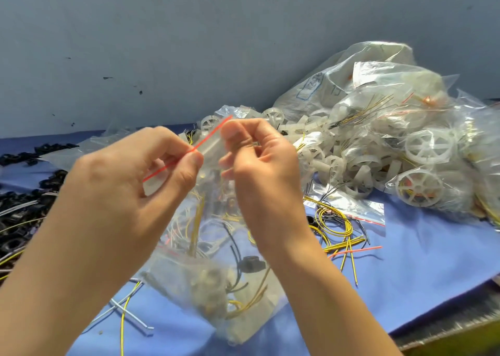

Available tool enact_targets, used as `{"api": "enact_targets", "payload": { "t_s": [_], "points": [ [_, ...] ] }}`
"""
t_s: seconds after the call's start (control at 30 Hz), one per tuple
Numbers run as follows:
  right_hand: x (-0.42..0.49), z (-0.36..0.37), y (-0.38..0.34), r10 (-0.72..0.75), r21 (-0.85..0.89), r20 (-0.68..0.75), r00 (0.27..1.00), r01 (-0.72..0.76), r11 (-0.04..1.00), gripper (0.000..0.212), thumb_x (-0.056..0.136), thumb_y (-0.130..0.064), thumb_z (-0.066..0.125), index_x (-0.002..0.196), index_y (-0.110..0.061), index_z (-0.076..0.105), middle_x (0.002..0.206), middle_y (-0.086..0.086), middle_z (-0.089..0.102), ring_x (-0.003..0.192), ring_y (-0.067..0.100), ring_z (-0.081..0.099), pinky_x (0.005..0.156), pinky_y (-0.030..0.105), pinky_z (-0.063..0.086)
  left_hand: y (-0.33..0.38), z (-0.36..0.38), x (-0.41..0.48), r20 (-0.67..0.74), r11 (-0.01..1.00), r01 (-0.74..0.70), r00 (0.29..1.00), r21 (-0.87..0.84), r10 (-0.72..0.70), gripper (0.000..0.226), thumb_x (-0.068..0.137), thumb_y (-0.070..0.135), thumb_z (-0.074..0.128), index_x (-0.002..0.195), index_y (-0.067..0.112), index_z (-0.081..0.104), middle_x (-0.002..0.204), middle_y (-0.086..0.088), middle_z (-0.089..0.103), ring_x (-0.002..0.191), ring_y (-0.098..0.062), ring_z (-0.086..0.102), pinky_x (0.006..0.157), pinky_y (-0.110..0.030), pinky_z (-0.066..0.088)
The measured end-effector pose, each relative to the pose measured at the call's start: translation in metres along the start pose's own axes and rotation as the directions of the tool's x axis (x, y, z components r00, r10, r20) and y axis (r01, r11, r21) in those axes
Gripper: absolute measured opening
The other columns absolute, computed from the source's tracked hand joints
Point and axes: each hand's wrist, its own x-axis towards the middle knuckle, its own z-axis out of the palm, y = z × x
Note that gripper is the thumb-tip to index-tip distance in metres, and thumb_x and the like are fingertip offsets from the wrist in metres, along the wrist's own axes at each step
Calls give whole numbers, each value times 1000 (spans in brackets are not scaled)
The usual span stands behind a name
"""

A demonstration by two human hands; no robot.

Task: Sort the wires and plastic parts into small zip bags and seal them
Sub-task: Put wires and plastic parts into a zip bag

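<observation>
Both bare forearms rise from the bottom of the frame, the left from the lower left corner and the right from the lower right, and they meet just left of centre. The left hand (140, 177) shows its back, with the fingers curled and the thumb and forefinger pinching the top edge of a zip bag (213, 282). The right hand (265, 163) sits just beside it, a little higher, its fingers bent inward and its thumb and fingertips pinching the same edge.

A single head-worn view looks forward and down, close over the tabletop (411, 263), wall (189, 44) filling the upper frame.
</observation>
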Motion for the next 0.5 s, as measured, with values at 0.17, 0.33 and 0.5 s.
{"api": "enact_targets", "payload": {
  "t_s": [0.17,0.33,0.5],
  "points": [
    [18,-23,10,127,159,-124,984,-107,982,23,99,-12,54,80,-21,64,56,-15,56,51,4,49,53,25,47,-2,-3,-6,40,998,0,999,70,-3,17,91,48,52,89,34,61,92,23,61,83,9,58,70,-4,39],
    [25,-34,20,172,191,-192,966,-135,972,26,99,-8,52,81,-20,65,65,-11,58,52,1,50,53,19,48,-17,-4,-11,61,997,78,995,21,-79,20,88,56,52,90,39,62,90,30,64,83,15,59,69,0,39],
    [28,-39,24,219,219,-153,964,-183,958,17,100,-15,52,89,-15,65,65,-12,58,51,3,51,53,20,50,-33,-2,-13,62,941,271,963,-202,-264,36,73,73,58,91,43,67,85,20,71,73,2,69,69,-33,55]
  ]
}}
